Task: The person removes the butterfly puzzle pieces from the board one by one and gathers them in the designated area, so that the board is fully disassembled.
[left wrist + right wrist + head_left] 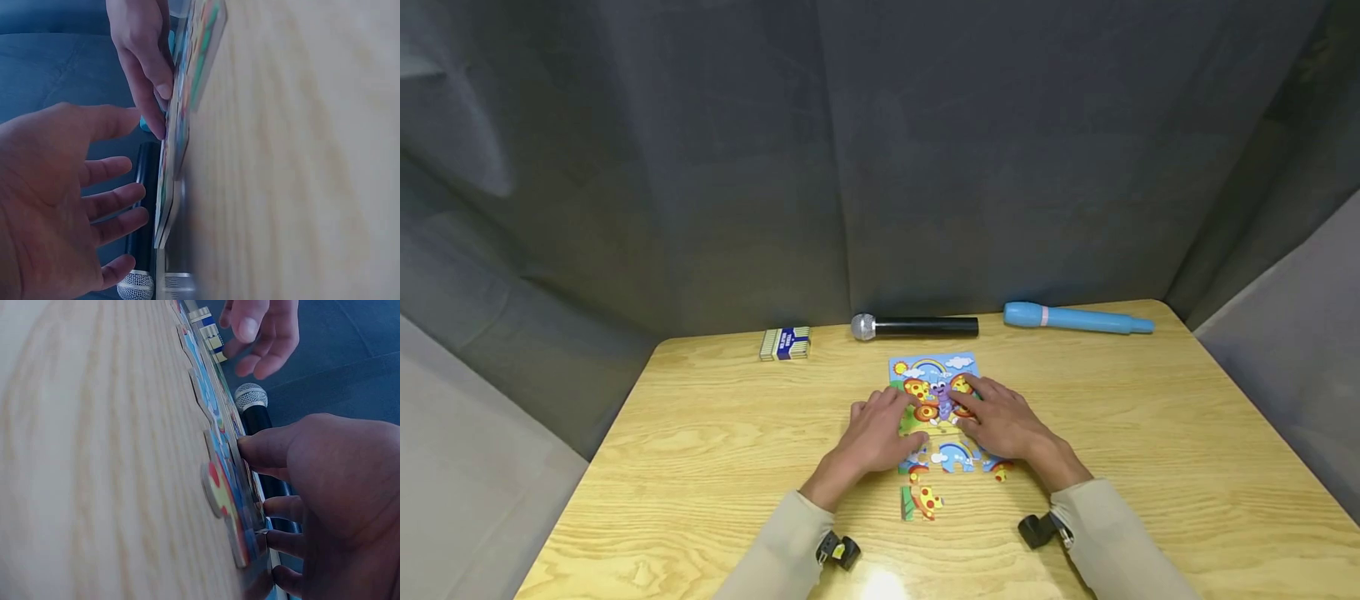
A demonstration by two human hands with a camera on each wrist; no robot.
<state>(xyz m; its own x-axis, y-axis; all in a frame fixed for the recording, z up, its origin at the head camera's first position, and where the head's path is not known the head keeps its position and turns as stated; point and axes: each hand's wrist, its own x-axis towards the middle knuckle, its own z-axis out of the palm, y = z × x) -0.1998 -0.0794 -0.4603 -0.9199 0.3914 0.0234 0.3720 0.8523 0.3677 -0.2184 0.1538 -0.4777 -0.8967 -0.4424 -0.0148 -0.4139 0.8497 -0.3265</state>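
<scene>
A flat puzzle board [932, 364] shows a smiling purple butterfly under a rainbow. My left hand [880, 429] is spread over its left side, fingers loosely bent with nothing held; in the left wrist view its fingertips seem just off the board. On the other side, my right hand [1003, 417] rests its thumb and fingertips on the board's right part. Below the board lie loose jigsaw pieces: a blue rainbow piece [957, 457], one with a yellow and red tab [220, 490] near the right thumb, and a green and yellow piece [922, 503] nearest me.
Along the table's back edge lie a box of sticks with a blue band [785, 342], a black microphone [925, 327] with a silver head, and a light blue baton-like tube [1078, 318]. A dark curtain [850, 167] hangs behind the wooden table [715, 467].
</scene>
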